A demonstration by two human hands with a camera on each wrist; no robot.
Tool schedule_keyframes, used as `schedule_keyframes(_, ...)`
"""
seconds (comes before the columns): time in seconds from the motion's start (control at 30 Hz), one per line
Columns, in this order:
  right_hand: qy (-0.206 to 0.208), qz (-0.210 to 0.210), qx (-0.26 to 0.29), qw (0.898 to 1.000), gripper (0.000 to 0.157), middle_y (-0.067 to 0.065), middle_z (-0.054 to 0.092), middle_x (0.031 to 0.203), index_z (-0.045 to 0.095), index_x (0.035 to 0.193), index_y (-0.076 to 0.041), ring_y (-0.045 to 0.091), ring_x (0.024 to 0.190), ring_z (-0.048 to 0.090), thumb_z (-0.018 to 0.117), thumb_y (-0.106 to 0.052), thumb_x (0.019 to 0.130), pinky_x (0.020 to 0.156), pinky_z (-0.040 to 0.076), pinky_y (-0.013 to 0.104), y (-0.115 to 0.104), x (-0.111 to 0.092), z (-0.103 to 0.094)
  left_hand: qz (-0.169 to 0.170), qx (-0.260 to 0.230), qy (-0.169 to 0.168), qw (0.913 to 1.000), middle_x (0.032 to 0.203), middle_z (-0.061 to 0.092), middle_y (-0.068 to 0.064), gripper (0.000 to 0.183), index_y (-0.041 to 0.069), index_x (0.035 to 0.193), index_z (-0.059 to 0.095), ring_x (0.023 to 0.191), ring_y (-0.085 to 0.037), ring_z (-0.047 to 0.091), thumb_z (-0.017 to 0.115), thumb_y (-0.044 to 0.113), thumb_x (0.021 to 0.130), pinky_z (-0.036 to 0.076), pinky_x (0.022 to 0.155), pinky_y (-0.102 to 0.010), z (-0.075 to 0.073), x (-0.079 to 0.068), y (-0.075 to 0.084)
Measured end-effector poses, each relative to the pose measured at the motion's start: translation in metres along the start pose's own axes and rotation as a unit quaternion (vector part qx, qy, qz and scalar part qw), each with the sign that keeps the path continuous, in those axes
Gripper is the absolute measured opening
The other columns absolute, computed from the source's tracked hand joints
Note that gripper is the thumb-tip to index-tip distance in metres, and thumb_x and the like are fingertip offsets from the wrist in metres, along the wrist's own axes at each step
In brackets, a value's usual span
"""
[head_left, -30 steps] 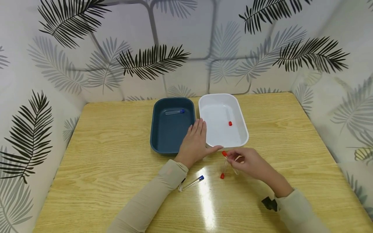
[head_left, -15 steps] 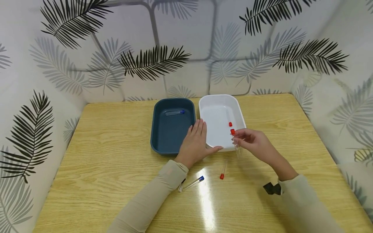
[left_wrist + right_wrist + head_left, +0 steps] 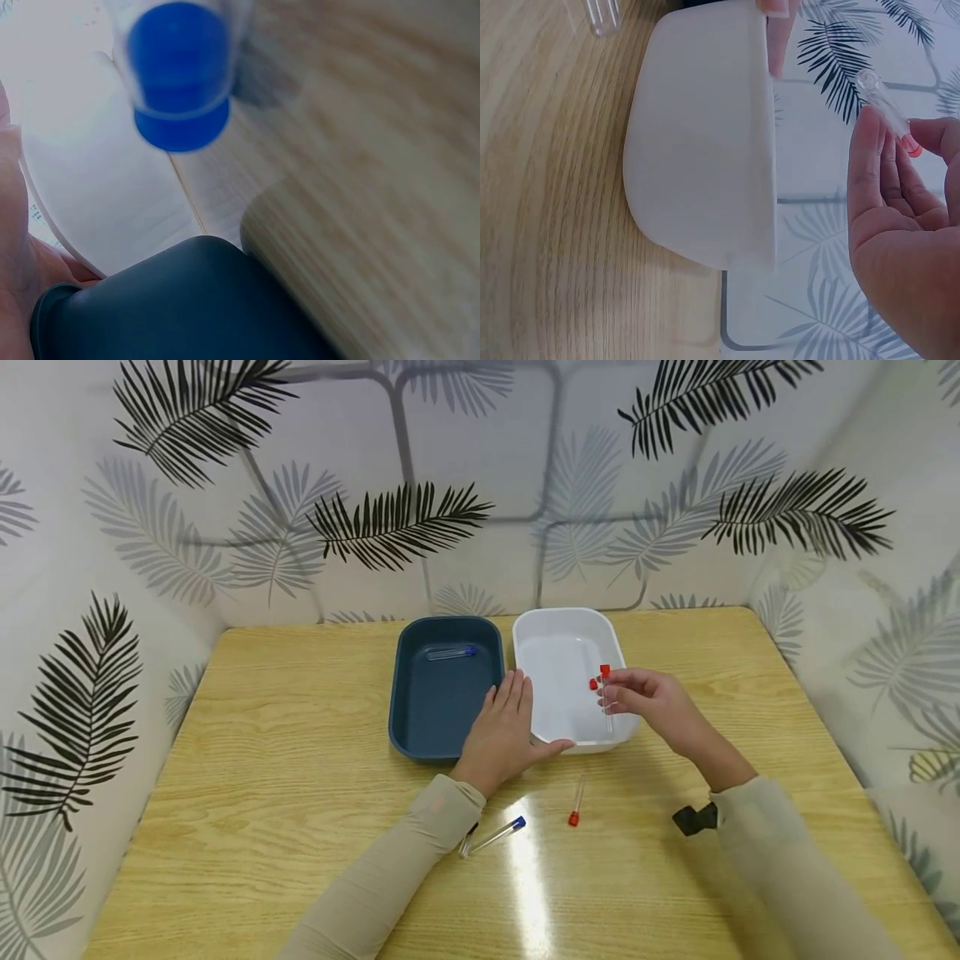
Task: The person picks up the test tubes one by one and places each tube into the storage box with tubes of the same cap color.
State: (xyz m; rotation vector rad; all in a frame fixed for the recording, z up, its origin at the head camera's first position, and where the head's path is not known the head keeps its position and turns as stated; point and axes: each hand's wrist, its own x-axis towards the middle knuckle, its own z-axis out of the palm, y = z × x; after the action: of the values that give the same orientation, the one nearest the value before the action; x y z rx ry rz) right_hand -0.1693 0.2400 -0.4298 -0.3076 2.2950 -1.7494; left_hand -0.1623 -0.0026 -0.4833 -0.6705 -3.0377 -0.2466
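Observation:
My right hand pinches a clear test tube with a red cap, above the right side of the white bin. Inside that bin lies another red-capped tube, its clear body hard to make out. My left hand rests with straight fingers across the adjoining rims of the white bin and the dark blue bin. A blue-capped tube lies in the dark blue bin. On the table, a red-capped tube lies in front of the white bin.
Near the left forearm lies a blue-capped tube, beside a partly hidden tube with a dark end. The wooden table backs onto a leaf-patterned covering.
My right hand has lifted the red-capped tube from the table and carried it up and over the white bin. The left hand has stayed on the rims.

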Motion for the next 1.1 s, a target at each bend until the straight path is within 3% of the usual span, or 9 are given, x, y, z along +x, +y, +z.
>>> schedule_keyframes(0.13,0.000,0.020,-0.001,1.000,0.040,0.024,0.060,0.111,0.054,0.118,0.009,0.018,0.088,0.066,0.058,-0.022,0.093,0.085,0.049,0.039,0.001,0.011,-0.002,0.002,-0.003,0.001,1.0000,0.154,0.011,-0.012,0.115,0.002,0.148,0.016,0.141,-0.022,0.003,0.019,0.088,0.071,0.009,0.112,-0.040,0.000,0.000,-0.001)
schedule_keyframes(0.43,-0.005,0.061,0.037,0.997,0.042,0.014,0.063,0.108,0.053,0.119,0.010,0.016,0.091,0.065,0.060,-0.021,0.092,0.082,0.051,0.030,0.010,0.040,-0.006,0.005,-0.002,0.001,1.0000,0.154,0.010,-0.012,0.115,0.002,0.148,0.015,0.141,-0.022,0.002,0.018,0.087,0.071,0.010,0.112,-0.041,0.001,0.000,-0.001)
schedule_keyframes(0.53,-0.018,0.073,0.025,0.997,0.042,0.014,0.062,0.110,0.052,0.120,0.010,0.016,0.092,0.065,0.058,-0.022,0.093,0.082,0.050,0.029,0.009,0.054,-0.009,0.003,-0.003,-0.003,1.0000,0.154,0.009,-0.012,0.115,0.002,0.148,0.014,0.141,-0.022,0.001,0.018,0.088,0.071,0.010,0.112,-0.041,0.001,0.000,-0.002)
schedule_keyframes(0.7,-0.057,0.078,-0.008,0.995,0.042,0.021,0.056,0.119,0.048,0.125,0.010,0.019,0.096,0.064,0.053,-0.021,0.096,0.086,0.049,0.032,0.002,0.076,-0.015,-0.002,-0.003,-0.006,1.0000,0.154,0.009,-0.012,0.115,0.003,0.148,0.014,0.141,-0.022,0.001,0.018,0.088,0.071,0.010,0.112,-0.041,0.000,0.000,-0.003)
schedule_keyframes(0.87,-0.064,0.087,0.006,0.994,0.038,0.024,0.054,0.121,0.047,0.125,0.011,0.025,0.101,0.061,0.050,-0.015,0.097,0.090,0.046,0.039,-0.006,0.095,-0.016,-0.003,-0.007,-0.006,1.0000,0.154,0.009,-0.011,0.115,0.003,0.148,0.014,0.141,-0.021,0.001,0.018,0.088,0.071,0.010,0.112,-0.040,0.001,0.000,-0.003)
schedule_keyframes(1.1,-0.078,0.083,0.015,0.993,0.038,0.026,0.051,0.125,0.047,0.126,0.007,0.031,0.109,0.056,0.051,-0.017,0.097,0.093,0.044,0.039,-0.014,0.111,-0.011,-0.001,-0.009,-0.011,0.9999,0.154,0.008,-0.011,0.115,0.003,0.148,0.013,0.141,-0.021,0.000,0.017,0.088,0.070,0.010,0.112,-0.041,-0.001,-0.001,-0.002)
